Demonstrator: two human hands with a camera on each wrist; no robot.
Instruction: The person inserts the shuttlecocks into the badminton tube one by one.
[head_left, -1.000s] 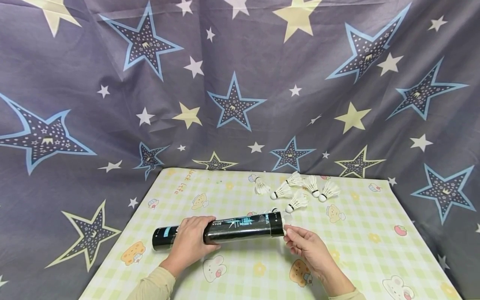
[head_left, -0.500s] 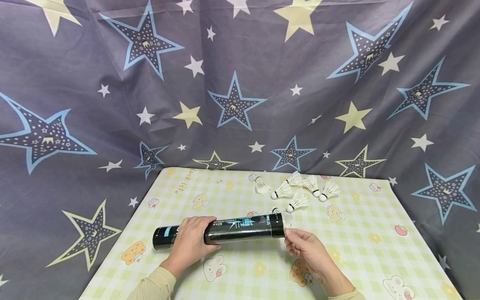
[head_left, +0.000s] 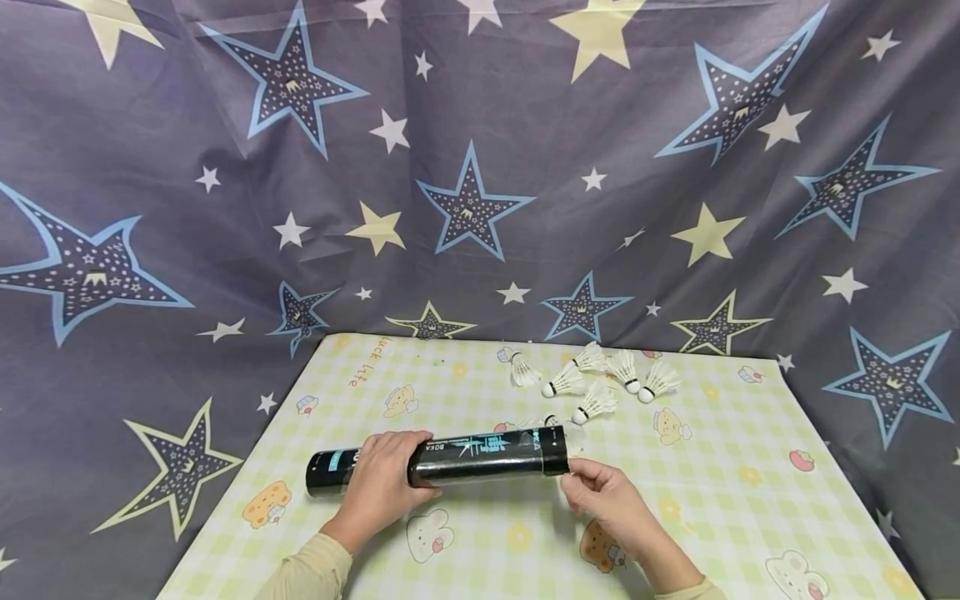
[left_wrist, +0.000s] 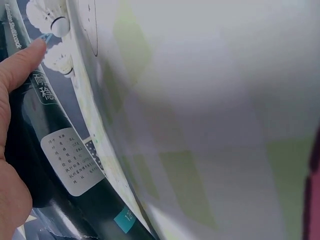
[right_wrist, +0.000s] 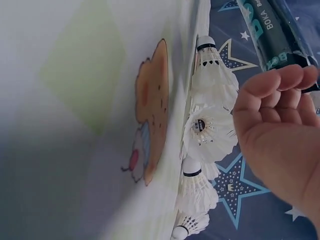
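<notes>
At the green-checked tabletop (head_left: 712, 467), grasped the black tube (head_left: 480, 458) around its left half with the left hand (head_left: 384, 479), holding it crosswise and nearly level. Could not tell whether resting on the cloth or raised slightly. Had the right hand (head_left: 611, 504) close by the tube's right end, with fingers curled; could not tell whether pinching anything. Could not see into the tube past its dark printed wall, nor count any contents. Noticed a pale edge (head_left: 573, 437) just past that end, without being able to place it inside or behind. Read BOKA on the side; saw a white text panel (left_wrist: 73, 161) from the left wrist. Found six shuttlecocks (head_left: 564, 382) lying loose beyond the tube's right half, plus another shuttlecock (head_left: 551, 421), mostly hidden, just behind it.
</notes>
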